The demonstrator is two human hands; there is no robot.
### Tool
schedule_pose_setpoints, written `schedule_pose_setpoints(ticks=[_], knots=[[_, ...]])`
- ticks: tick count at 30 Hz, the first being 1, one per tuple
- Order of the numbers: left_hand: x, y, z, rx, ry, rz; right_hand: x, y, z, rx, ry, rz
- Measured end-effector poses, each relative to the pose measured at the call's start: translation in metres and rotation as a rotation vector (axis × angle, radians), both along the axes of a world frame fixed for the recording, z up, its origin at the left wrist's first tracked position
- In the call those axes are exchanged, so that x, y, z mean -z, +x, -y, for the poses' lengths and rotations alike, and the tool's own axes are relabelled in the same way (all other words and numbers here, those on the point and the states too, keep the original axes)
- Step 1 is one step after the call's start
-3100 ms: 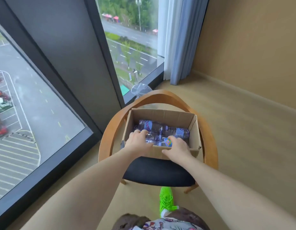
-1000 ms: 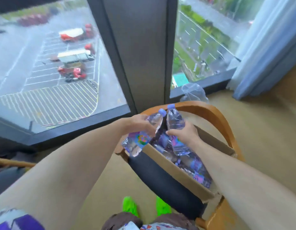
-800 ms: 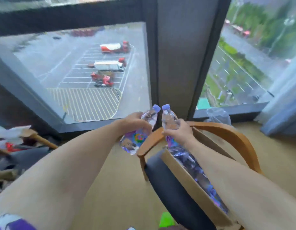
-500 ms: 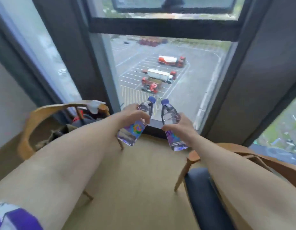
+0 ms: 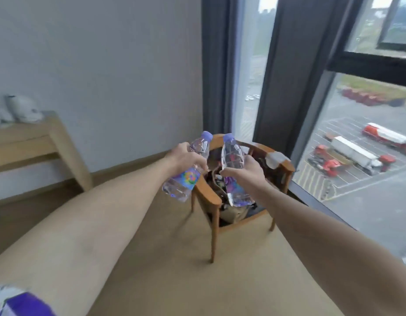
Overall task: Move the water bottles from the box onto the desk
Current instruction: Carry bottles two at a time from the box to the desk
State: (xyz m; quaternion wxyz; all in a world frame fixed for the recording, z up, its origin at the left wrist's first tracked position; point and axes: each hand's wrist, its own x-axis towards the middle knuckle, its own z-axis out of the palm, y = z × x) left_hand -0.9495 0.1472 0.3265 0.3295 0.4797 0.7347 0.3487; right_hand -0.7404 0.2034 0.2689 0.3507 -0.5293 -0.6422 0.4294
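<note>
Two clear plastic water bottles are being held in the air, one in each hand, in front of a wooden armchair (image 5: 216, 199); the left bottle (image 5: 186, 171) is being gripped around its middle by the left hand (image 5: 186, 159), whose fingers are being curled over the upper edge of a rainbow-coloured label; that bottle is being tilted, its purple cap pointing up and to the right, its base down and to the left; the right bottle (image 5: 233, 172) is being gripped by the right hand (image 5: 245, 172), the thumb being laid across the front and the fingers being wrapped behind; it is being kept nearly upright, with its purple cap on top and its base leaning slightly to the right; the two caps are being held near each other without touching; neither bottle is being rested on any surface; a wooden desk (image 5: 38, 142) is being shown at the left edge, well apart from both bottles, against a pale wall; blurred white objects (image 5: 19, 109) are being carried on its top; the armchair's seat is being filled with dark, jumbled belongings that cannot be told apart; a parking lot with trucks (image 5: 354, 151) is being shown through the large window (image 5: 366, 169) to the right.
</note>
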Motion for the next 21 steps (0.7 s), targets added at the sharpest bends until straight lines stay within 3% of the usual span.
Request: schedule_pose_setpoints(ticks=[12,21], knots=[[0.019,-0.255,0.142,-0.602,0.06,0.082,0.002,-0.321,0.048,-0.52,-0.141,-0.047],[0.019,-0.432,0.19,-0.888,0.093,0.047,-0.001,-0.546,0.058,-0.822,-0.205,-0.049]])
